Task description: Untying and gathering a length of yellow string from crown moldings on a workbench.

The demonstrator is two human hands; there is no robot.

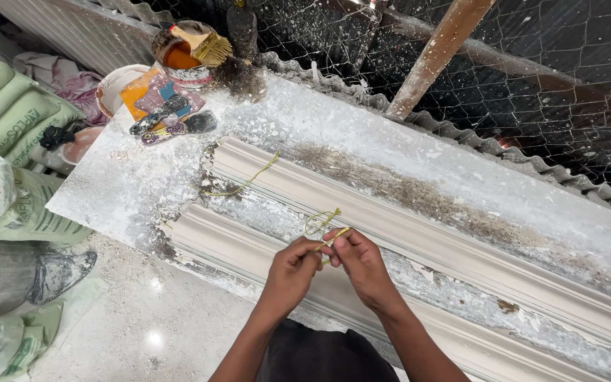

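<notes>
Both hands meeting over near moulding strip (249, 251) on white-dusted tabletop (129, 180). Left hand (293, 267) pinching yellow-green cord (327, 239), grip pressed together on it. Right hand (359, 262) pinching same cord just beside, fingertips nearly touching left's. Cord looping up just beyond fingers. Second cord piece (245, 184) lying across far moulding strip (419, 233), further left. Paint tin (182, 56) with brush (206, 46) sitting at far left corner. Sacks (8, 120) piling at left.

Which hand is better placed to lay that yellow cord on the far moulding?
Probably the right hand: it pinches the yellow cord and sits closer to the far moulding. The left hand lies nearer the near moulding.
</notes>
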